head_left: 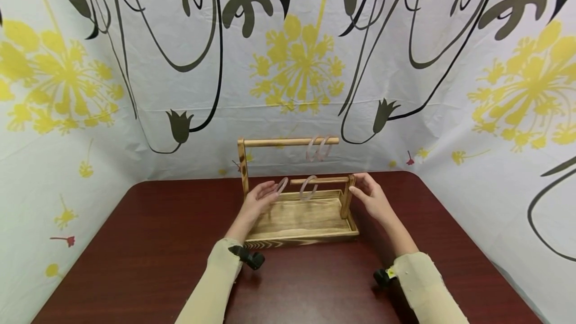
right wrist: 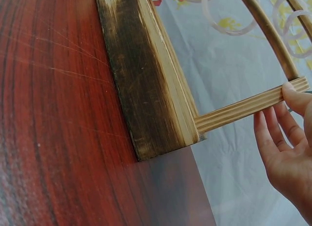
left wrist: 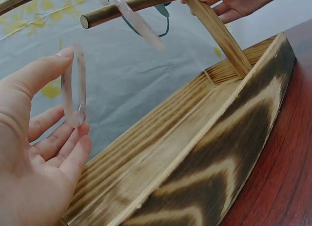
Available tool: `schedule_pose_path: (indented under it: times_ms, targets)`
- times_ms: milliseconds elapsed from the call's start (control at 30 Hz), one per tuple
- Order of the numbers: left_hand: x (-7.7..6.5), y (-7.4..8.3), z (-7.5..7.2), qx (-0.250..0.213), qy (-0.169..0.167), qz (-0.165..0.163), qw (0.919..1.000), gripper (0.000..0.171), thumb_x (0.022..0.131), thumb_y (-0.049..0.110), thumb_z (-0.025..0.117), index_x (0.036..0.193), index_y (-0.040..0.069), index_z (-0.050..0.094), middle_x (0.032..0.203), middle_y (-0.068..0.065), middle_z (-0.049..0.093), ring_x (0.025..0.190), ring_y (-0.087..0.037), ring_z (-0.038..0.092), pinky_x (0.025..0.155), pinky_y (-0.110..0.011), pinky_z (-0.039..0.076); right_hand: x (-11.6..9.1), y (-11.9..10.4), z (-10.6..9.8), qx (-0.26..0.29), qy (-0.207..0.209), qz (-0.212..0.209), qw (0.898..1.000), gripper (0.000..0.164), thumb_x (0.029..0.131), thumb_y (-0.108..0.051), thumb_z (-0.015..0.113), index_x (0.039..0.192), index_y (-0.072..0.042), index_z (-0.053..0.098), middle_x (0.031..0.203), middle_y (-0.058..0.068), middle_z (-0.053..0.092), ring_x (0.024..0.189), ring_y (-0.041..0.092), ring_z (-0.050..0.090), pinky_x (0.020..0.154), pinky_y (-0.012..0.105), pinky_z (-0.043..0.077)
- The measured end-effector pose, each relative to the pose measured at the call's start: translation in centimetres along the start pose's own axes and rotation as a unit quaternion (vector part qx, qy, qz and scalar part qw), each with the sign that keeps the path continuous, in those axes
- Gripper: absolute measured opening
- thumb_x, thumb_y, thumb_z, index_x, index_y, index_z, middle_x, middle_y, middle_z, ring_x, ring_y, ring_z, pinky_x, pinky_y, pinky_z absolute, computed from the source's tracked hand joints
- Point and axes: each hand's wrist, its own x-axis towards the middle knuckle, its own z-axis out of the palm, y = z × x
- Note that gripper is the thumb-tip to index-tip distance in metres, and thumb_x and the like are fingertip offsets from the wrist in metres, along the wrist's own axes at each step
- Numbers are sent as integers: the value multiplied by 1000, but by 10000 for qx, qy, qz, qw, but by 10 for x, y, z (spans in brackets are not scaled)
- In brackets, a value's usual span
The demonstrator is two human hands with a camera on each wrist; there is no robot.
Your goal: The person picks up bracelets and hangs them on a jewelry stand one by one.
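Observation:
A wooden jewelry stand has a tray base (head_left: 302,238), a tall upper bar (head_left: 274,142) and a shorter lower bar (head_left: 335,180). My left hand (head_left: 253,209) pinches a pale translucent bangle (left wrist: 82,84) between thumb and fingertips, just off the free left end of the lower bar. Another bangle (head_left: 302,191) hangs on that lower bar. Over at the right, my right hand (head_left: 375,201) grips the top of the short post (right wrist: 243,109), thumb on one side and fingers on the other.
Two more pale bangles (head_left: 310,150) hang near the right end of the upper bar. A tall post (head_left: 243,164) holds that bar at the left. The stand sits on a dark red-brown table (head_left: 315,284), with a flower-printed cloth (head_left: 288,84) behind.

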Motion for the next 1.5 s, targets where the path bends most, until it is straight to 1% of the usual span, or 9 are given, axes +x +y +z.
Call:
schedule_pose_path:
  times_ms: [167, 300, 400, 533, 767, 933, 1000, 1233, 1500]
  targets:
    - [0, 2, 3, -359, -3, 82, 9993, 53, 96, 5, 62, 146, -3, 44, 148, -23, 49, 134, -28, 52, 96, -17, 49, -1, 0, -1, -40, 20, 37, 10000, 31, 97, -3, 62, 124, 9, 52, 100, -14, 58, 94, -6, 53, 82, 9, 44]
    - [2, 3, 5, -599, -73, 73, 9982, 53, 96, 3, 62, 146, -2, 44, 149, -23, 48, 127, -18, 56, 97, -18, 50, 0, 0, -1, -1, 35, 25, 10000, 31, 96, -1, 62, 123, 10, 52, 100, -14, 59, 94, -6, 54, 83, 9, 44]
    - [1, 3, 7, -654, -117, 57, 9978, 53, 97, 4, 62, 146, 0, 44, 150, -22, 47, 125, -15, 57, 98, -20, 50, 1, 1, 0, -9, 18, -5, 10000, 31, 96, -1, 62, 123, 9, 52, 99, -17, 58, 94, -6, 54, 83, 9, 43]
    - [0, 6, 9, -597, -174, 78, 9980, 54, 97, 6, 61, 147, -1, 42, 151, -21, 47, 128, -16, 56, 101, -22, 49, 1, 1, 1, -9, -7, -19, 10000, 30, 97, -2, 61, 124, 9, 53, 100, -18, 58, 94, -7, 54, 83, 9, 43]
    - [0, 10, 11, -795, -338, 146, 9962, 54, 99, 4, 58, 148, -3, 39, 152, -22, 44, 132, -20, 52, 103, -22, 48, 0, 2, 0, -111, 50, -169, 9998, 33, 97, -7, 63, 125, 8, 53, 107, -8, 61, 98, -8, 53, 83, 8, 43]
    - [0, 10, 13, -773, -376, 167, 9962, 53, 99, 4, 58, 148, -4, 39, 152, -23, 44, 134, -23, 50, 112, -34, 44, 0, 4, 0, 190, 49, -523, 9984, 29, 96, -17, 66, 121, -3, 58, 104, -14, 62, 97, -7, 55, 82, 8, 42]
    - [0, 9, 14, -772, -376, 148, 9962, 53, 99, 5, 59, 148, -2, 40, 152, -22, 45, 134, -23, 51, 114, -37, 43, -1, 4, 0, 242, 40, -592, 9979, 28, 96, -18, 66, 120, -5, 59, 104, -15, 62, 97, -8, 54, 82, 8, 42]
    - [0, 10, 17, -659, -382, 103, 9970, 53, 98, 8, 61, 147, 1, 43, 151, -20, 47, 130, -20, 54, 105, -26, 48, 1, 3, 0, 15, 66, -166, 9998, 32, 96, -3, 63, 124, 10, 53, 106, -4, 62, 97, -8, 55, 84, 8, 44]
    - [0, 10, 22, -643, -491, 304, 9963, 54, 97, 5, 61, 147, -4, 41, 150, -23, 47, 136, -29, 50, 107, -28, 48, 1, 2, 0, 79, 39, -72, 9999, 31, 96, 0, 62, 124, 9, 53, 102, -17, 60, 96, -9, 55, 83, 8, 45]
